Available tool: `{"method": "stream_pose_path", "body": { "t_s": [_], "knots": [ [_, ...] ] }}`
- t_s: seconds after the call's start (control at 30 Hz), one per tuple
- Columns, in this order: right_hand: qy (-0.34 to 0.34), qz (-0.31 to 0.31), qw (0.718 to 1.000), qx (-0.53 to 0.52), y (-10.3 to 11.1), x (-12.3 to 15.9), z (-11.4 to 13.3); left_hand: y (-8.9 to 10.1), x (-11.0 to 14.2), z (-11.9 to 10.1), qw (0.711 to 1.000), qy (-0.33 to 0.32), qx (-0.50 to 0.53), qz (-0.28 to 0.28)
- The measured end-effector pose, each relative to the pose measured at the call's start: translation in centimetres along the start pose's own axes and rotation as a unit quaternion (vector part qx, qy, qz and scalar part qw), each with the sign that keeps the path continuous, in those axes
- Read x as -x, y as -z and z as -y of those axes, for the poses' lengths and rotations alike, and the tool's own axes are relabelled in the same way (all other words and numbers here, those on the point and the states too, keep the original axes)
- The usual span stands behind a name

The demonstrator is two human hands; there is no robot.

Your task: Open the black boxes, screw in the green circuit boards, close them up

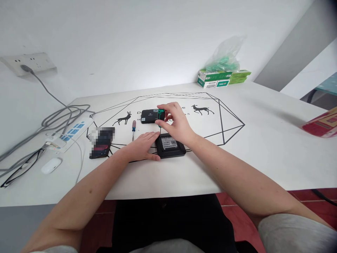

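Pinching the green screwdriver [160, 114], the right hand [180, 123] is risking tip slip if tilting; the open left hand [140, 146] is bracing the black case [172, 153].

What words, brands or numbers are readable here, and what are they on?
"it": white tabletop, just right of the right hand.
"D" and "ta": same tabletop, words partly covered.
Too small to read: labels on the black case, the black square device and the green-and-white boxes.
Red package: unreadable.
No complete brand or number is legible.
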State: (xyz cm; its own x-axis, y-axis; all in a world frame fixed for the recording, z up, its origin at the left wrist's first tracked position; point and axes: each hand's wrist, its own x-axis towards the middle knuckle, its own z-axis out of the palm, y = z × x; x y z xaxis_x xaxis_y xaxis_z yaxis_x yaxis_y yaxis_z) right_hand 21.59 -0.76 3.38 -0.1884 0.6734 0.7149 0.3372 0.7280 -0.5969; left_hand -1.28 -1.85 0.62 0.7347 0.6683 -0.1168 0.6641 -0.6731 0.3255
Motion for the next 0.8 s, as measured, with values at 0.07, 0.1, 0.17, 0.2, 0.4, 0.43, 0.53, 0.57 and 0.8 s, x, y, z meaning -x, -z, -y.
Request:
{"method": "stream_pose_path", "body": {
  "t_s": [0.07,0.1,0.17,0.2,0.4,0.43,0.53,0.57,0.8],
  "knots": [
    [0.000,-0.002,1.000,-0.004,-0.04,0.01,-0.03,0.00,-0.01,-0.02,1.000,0.006,-0.001,0.003],
    [0.003,-0.003,1.000,-0.008,-0.08,0.03,-0.03,0.00,-0.01,-0.01,1.000,0.006,0.000,0.004],
    [0.009,-0.007,1.000,-0.017,-0.15,0.06,-0.05,0.00,-0.01,0.01,1.000,0.003,0.002,0.002],
    [0.009,-0.009,1.000,-0.021,-0.18,0.07,-0.07,0.00,-0.01,0.02,1.000,0.001,0.003,0.002],
    [0.001,-0.024,0.999,-0.031,-0.16,-0.02,-0.14,-0.12,-0.03,0.15,1.000,-0.005,0.001,0.001],
    [-0.001,-0.027,0.999,-0.030,-0.14,-0.03,-0.12,-0.16,-0.04,0.18,1.000,-0.005,0.001,0.000],
    [0.000,-0.031,0.999,-0.030,-0.09,-0.06,-0.08,-0.19,-0.07,0.22,1.000,-0.002,-0.002,0.003],
    [0.004,-0.032,0.999,-0.030,-0.08,-0.06,-0.08,-0.17,-0.07,0.21,1.000,-0.001,-0.003,0.004],
    [0.009,0.000,1.000,-0.024,-0.21,0.17,-0.39,-0.11,-0.08,0.19,1.000,-0.009,-0.008,0.003]
  ]
}}
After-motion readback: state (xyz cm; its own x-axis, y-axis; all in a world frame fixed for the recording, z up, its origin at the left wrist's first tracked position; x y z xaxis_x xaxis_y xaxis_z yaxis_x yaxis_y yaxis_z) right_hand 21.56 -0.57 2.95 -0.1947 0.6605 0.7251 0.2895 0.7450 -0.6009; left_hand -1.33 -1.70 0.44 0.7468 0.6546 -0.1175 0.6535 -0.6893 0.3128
